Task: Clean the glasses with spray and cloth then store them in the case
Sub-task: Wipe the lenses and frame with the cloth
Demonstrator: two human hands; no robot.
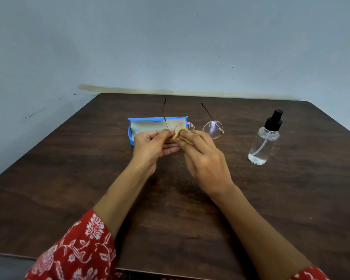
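Nearest to the person, the left hand (150, 147) pinches the glasses (198, 128) at the hinge end of the frame with thumb and fingertips, and just to its right the right hand (202, 156) pinches the yellow cloth (182, 135) onto the lens on that side, so both hands are closed on something and almost touching each other. The glasses are held above the counter (170, 199), with both temples open and pointing away from the hands. I think the thin metal frame can bend if the right hand rubs too hard while the left hand holds only one end, and the far lens has no support. Also the cloth is folded small, so a bare fingertip may slip onto the lens and leave a mark. Directly beyond the left hand lies the open blue case (154, 125); its near wall is hidden behind the fingers. Well to the right of the right hand stands the spray bottle (264, 141), apart from everything. Whether the lenses are wet, I cannot tell.
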